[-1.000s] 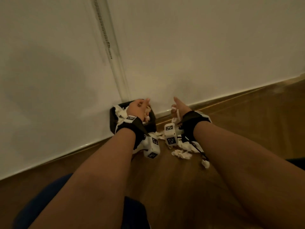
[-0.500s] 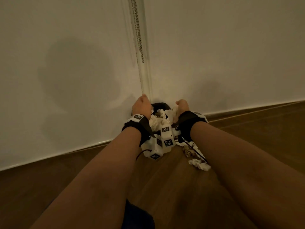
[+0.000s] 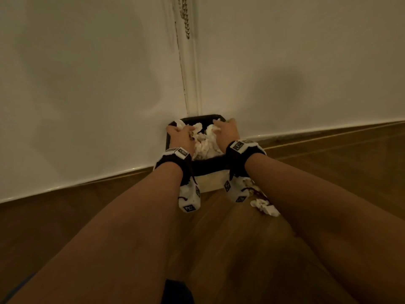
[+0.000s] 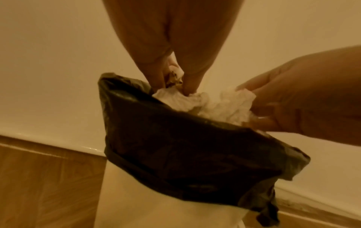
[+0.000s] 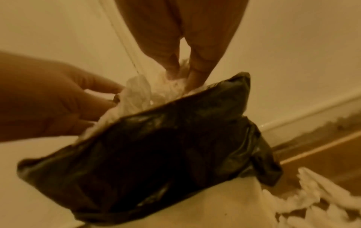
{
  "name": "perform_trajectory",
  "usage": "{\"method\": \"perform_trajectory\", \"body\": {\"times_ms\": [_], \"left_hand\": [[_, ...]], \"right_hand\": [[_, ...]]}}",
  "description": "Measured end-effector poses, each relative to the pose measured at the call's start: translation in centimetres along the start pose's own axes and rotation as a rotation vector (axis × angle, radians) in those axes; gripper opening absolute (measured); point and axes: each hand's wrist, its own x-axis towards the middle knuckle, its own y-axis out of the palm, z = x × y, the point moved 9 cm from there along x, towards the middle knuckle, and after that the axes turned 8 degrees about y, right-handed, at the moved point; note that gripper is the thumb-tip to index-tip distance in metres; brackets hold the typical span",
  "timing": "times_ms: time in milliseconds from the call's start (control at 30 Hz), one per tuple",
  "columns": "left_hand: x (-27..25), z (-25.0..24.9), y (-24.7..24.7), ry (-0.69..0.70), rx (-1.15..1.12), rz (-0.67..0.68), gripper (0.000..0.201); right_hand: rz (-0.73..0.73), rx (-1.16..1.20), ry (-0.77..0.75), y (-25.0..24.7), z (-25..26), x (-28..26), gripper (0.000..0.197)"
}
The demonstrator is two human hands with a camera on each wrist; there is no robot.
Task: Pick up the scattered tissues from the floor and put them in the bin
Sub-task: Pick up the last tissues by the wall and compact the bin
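While both hands are reaching down into the mouth of the bin [image 3: 210, 170], the left hand [image 3: 180, 138] is pinching a crumpled tissue [image 4: 175, 98] between its curled fingertips [image 4: 156, 80], and a stained scrap is showing between those fingers in the left wrist view. Just to its right, the right hand [image 3: 226, 133] is curling its fingers [image 5: 197, 77] round another wad of tissue [image 5: 173, 81] and is pressing it down among the white tissues [image 3: 205, 144] that are piling up inside the bin between the two hands. A black bag [image 4: 185, 146] is lining the bin and is folding over its pale sides below both hands. The bin is standing on the wooden floor [image 3: 219, 238] right against the white wall [image 3: 87, 84] beyond the hands. Nearer the person than the right hand, beside the bin and under the right forearm, more tissues [image 3: 265, 207] are lying on the floor. Above the hands, a bead chain [image 3: 185, 16] is hanging down the wall.
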Motion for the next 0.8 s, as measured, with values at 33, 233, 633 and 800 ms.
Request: {"method": "perform_trajectory", "body": {"times_ms": [33, 233, 633, 800], "left_hand": [[0.1, 0.0, 0.1, 0.015, 0.027, 0.014, 0.034], [0.5, 0.5, 0.5, 0.049, 0.257, 0.143, 0.029], [-0.8, -0.1, 4.8, 0.037, 0.454, 0.523, 0.039], [-0.2, -1.2, 1.8, 0.078, 0.304, 0.213, 0.041]], "right_hand": [[0.047, -0.115, -0.026, 0.5, 0.3, 0.1, 0.037], [0.170, -0.614, -0.065, 3.1, 0.6, 1.1, 0.036], [0.467, -0.767, 0.027, 7.4, -1.8, -0.1, 0.056], [0.404, -0.592, -0.195, 5.2, 0.3, -3.0, 0.044]]}}
